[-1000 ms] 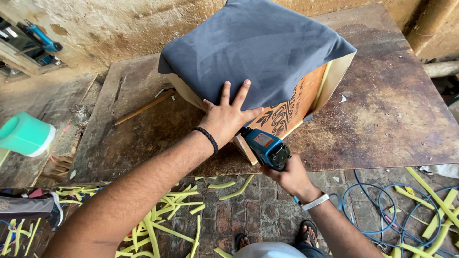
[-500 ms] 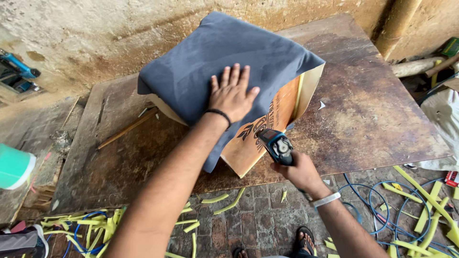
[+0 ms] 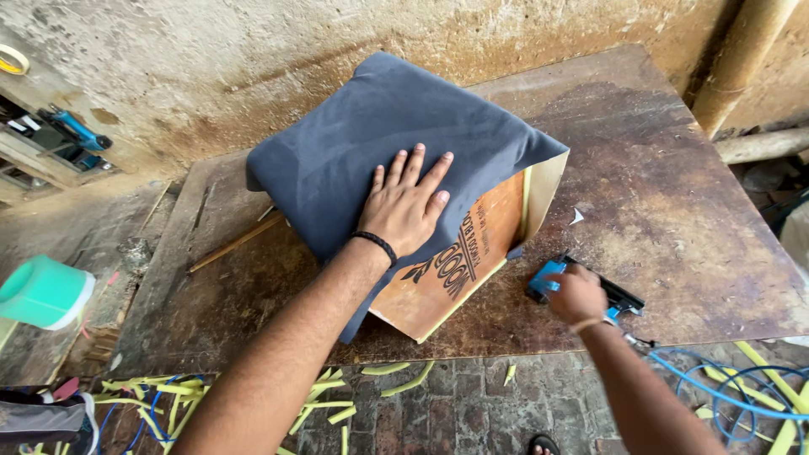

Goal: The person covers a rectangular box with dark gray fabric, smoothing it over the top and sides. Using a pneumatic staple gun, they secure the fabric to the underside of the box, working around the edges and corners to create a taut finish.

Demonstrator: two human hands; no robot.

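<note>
From the head view I've got my left hand (image 3: 409,206) spread flat, fingers wide, pressing the grey fabric (image 3: 379,139) over the padded wooden panel (image 3: 455,270), which sits tilted on the brown worktop (image 3: 674,211). My right hand (image 3: 577,295) is wrapped around the blue staple gun (image 3: 552,278), which rests on the worktop just right of the panel. Half a second ago that gun was raised against the panel's edge; now it's down and clear of it.

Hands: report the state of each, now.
Left hand: open, flat on the grey fabric.
Right hand: closed around the blue staple gun on the table.
</note>
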